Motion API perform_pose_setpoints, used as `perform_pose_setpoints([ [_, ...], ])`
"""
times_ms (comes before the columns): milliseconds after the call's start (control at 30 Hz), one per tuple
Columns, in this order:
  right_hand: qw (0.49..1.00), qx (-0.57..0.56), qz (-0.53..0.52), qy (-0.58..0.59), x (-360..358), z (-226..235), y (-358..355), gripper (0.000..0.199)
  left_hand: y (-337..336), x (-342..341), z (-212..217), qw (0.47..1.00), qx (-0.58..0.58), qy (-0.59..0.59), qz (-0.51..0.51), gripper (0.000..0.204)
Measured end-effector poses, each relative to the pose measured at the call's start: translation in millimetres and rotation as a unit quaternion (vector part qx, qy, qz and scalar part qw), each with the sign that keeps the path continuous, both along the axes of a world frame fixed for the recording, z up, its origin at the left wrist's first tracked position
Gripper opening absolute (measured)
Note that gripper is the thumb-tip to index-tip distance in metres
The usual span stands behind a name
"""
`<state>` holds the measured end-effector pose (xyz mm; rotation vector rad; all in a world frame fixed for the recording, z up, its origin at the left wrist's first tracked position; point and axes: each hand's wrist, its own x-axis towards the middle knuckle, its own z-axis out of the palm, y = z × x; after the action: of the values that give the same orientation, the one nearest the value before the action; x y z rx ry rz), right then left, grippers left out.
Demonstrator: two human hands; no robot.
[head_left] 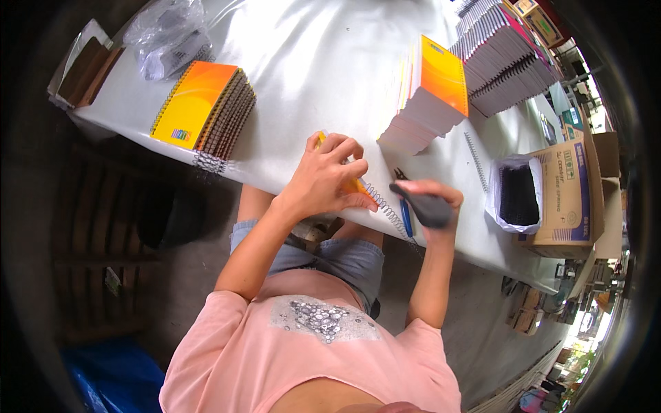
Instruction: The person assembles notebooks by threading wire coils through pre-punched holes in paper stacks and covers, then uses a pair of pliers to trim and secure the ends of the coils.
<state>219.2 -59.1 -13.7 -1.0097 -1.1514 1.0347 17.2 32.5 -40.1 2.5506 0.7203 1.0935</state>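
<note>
A person in a pink shirt works at a white-covered bench (310, 62), the left hand (327, 180) pressed flat, fingers curled, over one orange-covered notebook (356, 184) lying at the bench's near edge, its wire spiral binding (387, 212) running along the side toward the right hand. The right hand (432, 202) is closed around one pair of dark-handled pliers (421, 204), whose tip sits just beside the spiral. Three stacks of notebooks stand on the bench: one orange-covered stack (203, 110) to the left, one tall pile with an orange cover leaning on it (430, 96) in the middle, and one grey-edged fanned stack (506, 58) at the far right. One loose wire spiral (476, 162) lies near one open cardboard box (561, 193) (lined with a plastic bag and filled with dark coils). One crumpled clear plastic bag (169, 34) rests at the far left corner.
</note>
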Motion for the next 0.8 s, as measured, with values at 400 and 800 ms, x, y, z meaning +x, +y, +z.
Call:
perform_pose_setpoints([
  [400, 0.916, -0.189, -0.118, -0.334, -18, -2, 22, 0.026, 23, 0, -20, 0.965, -0.195, -0.16, -0.072, 0.057],
  [800, 0.939, -0.054, -0.097, -0.325, -32, -9, 38, 0.029, 31, 4, -35, 0.928, -0.303, -0.196, -0.089, 0.096],
])
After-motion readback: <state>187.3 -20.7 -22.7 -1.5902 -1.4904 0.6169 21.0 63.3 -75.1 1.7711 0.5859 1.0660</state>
